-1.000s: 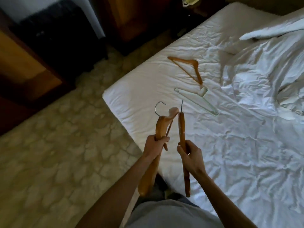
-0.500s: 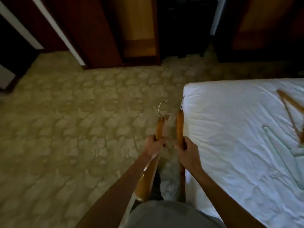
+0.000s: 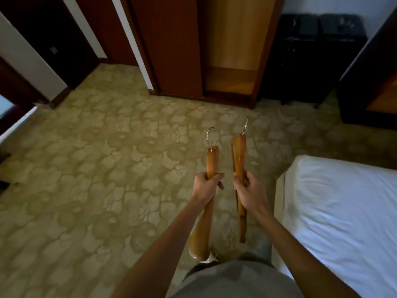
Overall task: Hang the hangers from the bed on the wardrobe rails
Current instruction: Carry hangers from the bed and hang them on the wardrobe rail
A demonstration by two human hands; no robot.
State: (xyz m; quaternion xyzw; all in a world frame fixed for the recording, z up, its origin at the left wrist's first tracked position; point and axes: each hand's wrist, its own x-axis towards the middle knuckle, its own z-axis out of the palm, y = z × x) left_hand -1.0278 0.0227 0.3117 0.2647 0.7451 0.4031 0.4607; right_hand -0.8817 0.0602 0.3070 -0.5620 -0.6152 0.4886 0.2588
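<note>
Left hand (image 3: 205, 186) clamped on one wooden hanger (image 3: 207, 201), right hand (image 3: 247, 190) clamped on another hanger (image 3: 240, 160), hooks up, above patterned floor (image 3: 96, 168), left of the bed (image 3: 343, 211), facing the open wardrobe (image 3: 232, 50).

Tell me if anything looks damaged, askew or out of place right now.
Nothing stands out. The left hand and right hand each grip a wooden hanger, left hanger and right hanger, hooks up, both apparently intact. The wardrobe stands open ahead.
</note>
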